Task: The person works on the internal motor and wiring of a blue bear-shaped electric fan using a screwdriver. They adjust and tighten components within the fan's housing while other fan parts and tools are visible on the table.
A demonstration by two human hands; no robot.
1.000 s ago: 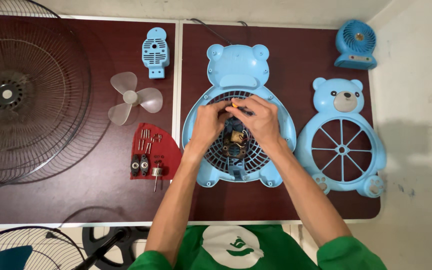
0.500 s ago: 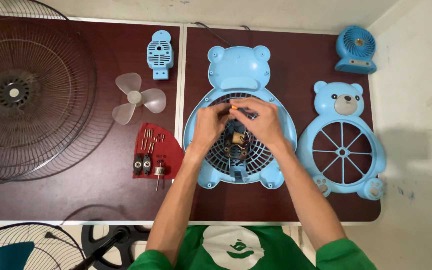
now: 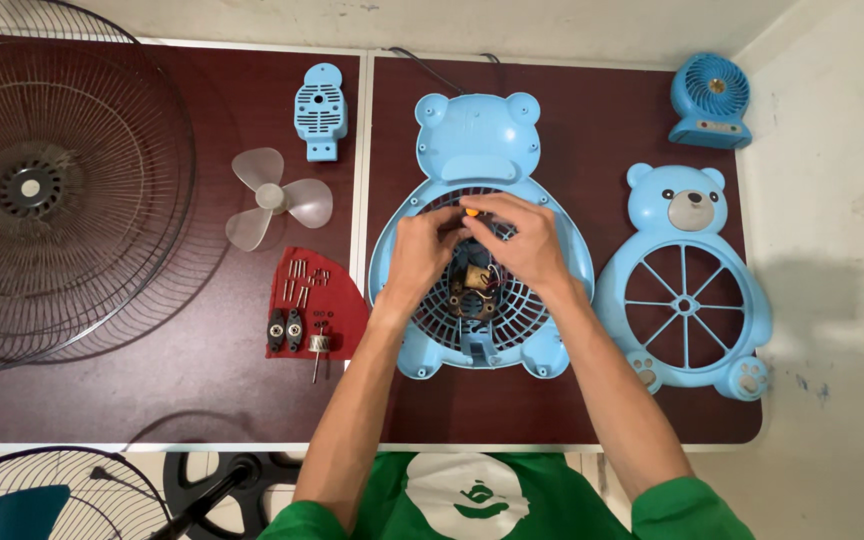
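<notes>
Both hands over the light-blue bear-shaped plastic fan housing [image 3: 480, 140] at table centre: left hand [image 3: 422, 250] and right hand [image 3: 522, 245] pinch a small orange-tipped part [image 3: 471, 210] above the exposed motor [image 3: 474, 285]. Right of it, blue bear-face front grille [image 3: 687, 280]; small blue desk fan [image 3: 709, 100] beyond. Left: red cloth with screws [image 3: 312, 300], translucent three-blade propeller [image 3: 272, 200], large wire fan guard [image 3: 52, 200].

Bright, even light falls from above and the frame stays sharp throughout. A soft grey shadow spreads right of the table [image 3: 202, 400] onto the pale floor [image 3: 832, 300]. Faint sheen on the dark tabletop, no blur.
</notes>
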